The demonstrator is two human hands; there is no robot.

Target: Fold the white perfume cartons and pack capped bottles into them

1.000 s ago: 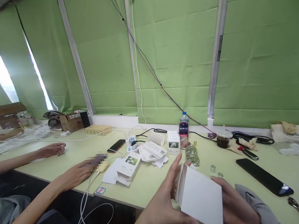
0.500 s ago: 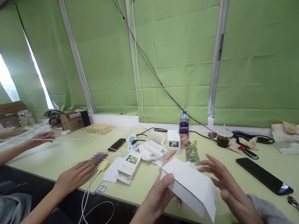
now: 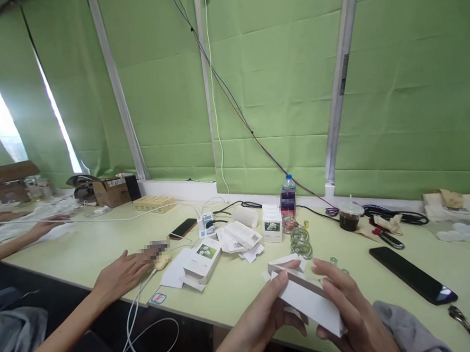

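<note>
Between my two hands, just over the front edge of the table, is a small white cardboard box [image 3: 312, 297] with an open end flap. My left hand [image 3: 269, 309] grips it at the near left end, thumb on top and fingers beneath. My right hand [image 3: 354, 307] is closed round its right end. Beyond them lies a stack of clear greenish glass rings [image 3: 300, 243]. An open white box with a flower picture [image 3: 203, 258] lies to the left. Flattened white cartons [image 3: 238, 235] are behind it, and boxes with the same picture [image 3: 272, 227] stand upright further back.
A co-worker's hand [image 3: 121, 273] rests on the table at left, near a white cable [image 3: 134, 315]. Behind the boxes stands a bottle [image 3: 288, 196]. A lidded drink cup [image 3: 349, 217], a black phone [image 3: 412, 274] and a metal tool [image 3: 460, 316] are on the right.
My right hand has moved in and closed on the white box, where its fingers were apart before. The box has turned and its side flaps look folded in. The co-worker's fingers have shifted slightly.
</note>
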